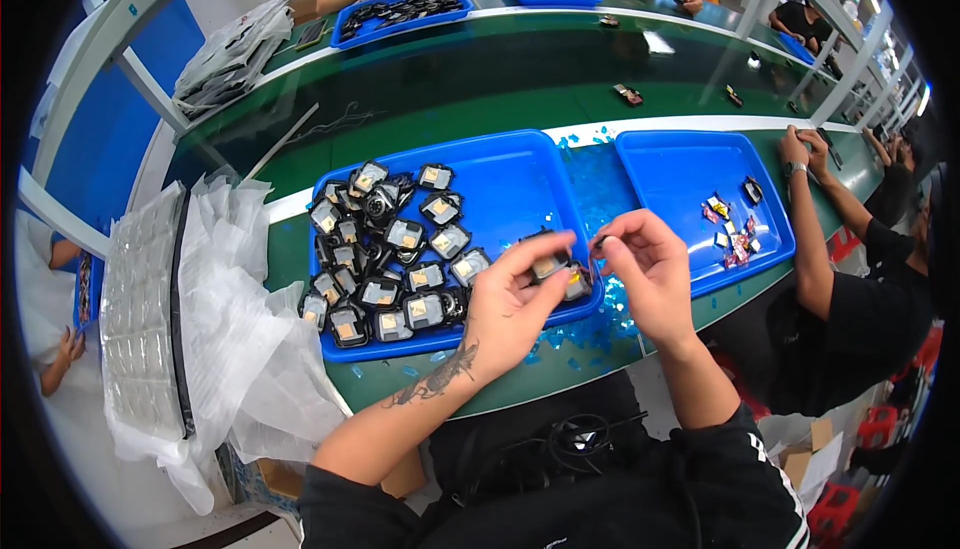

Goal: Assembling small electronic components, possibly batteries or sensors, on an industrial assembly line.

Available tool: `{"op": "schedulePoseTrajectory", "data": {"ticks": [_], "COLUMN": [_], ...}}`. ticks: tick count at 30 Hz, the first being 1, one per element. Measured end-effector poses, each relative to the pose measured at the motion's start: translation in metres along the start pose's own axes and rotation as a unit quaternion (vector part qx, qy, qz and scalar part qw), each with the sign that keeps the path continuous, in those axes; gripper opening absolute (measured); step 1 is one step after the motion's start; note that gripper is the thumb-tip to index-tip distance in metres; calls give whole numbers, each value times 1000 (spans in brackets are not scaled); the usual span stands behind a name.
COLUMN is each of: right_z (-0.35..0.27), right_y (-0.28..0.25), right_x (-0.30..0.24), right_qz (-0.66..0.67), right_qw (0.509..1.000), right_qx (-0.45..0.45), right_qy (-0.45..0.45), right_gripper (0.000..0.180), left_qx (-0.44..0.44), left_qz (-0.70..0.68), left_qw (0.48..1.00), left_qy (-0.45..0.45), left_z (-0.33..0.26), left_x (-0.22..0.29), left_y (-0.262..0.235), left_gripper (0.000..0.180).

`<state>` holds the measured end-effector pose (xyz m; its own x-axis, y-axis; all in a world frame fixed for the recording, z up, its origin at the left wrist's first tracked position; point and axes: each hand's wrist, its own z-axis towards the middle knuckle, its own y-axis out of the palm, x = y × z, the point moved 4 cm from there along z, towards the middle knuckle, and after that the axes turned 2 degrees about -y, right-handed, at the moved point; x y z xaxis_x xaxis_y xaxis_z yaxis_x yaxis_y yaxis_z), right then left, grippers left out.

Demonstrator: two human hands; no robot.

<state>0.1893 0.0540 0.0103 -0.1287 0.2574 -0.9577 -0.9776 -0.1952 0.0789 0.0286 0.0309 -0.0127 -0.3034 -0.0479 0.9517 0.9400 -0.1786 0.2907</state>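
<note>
One dark part (pixel 601 243) is sitting pinched in my right hand (pixel 648 274), near the left tray's (pixel 520 184) right edge, while my left hand (pixel 512 311) is curving half-open beside a unit (pixel 578 284), its hold unclear, and I am judging a light, steady pinch best.

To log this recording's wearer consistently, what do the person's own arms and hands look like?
The left hand and right hand are both gloveless. A dark-inked tattoo marks the left forearm near the wrist. Black fabric sleeves leave both forearms bare; the right sleeve has white stripes along its outer side.
</note>
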Motion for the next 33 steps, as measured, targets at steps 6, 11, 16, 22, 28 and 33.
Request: {"op": "schedulePoseTrajectory", "data": {"ticks": [6,11,16,22,28,33], "right_z": [-8,-16,-19,-9,-4,-10], "right_y": [0,20,40,41,35,30], "right_x": [-2,-17,-18,-19,-21,-20], "right_qz": [-47,-267,-234,-269,-304,-159], "right_qw": [999,947,954,955,940,986], "right_qx": [-15,-126,-163,-68,-24,2], "right_qy": [19,-126,-90,-100,-155,-54], "right_gripper": [11,9,8,10,10,12], "left_qx": [26,93,85,87,90,157], "left_qz": [-11,-105,11,171,133,-20], "left_qw": [1000,990,994,978,987,987], "left_qy": [-3,31,71,79,-9,-13], "left_z": [4,-1,-8,4,10,0], "left_x": [0,12,10,27,24,18], "left_y": [-7,-7,-18,-16,-28,-32], "left_gripper": [51,46,47,34,17,31]}}
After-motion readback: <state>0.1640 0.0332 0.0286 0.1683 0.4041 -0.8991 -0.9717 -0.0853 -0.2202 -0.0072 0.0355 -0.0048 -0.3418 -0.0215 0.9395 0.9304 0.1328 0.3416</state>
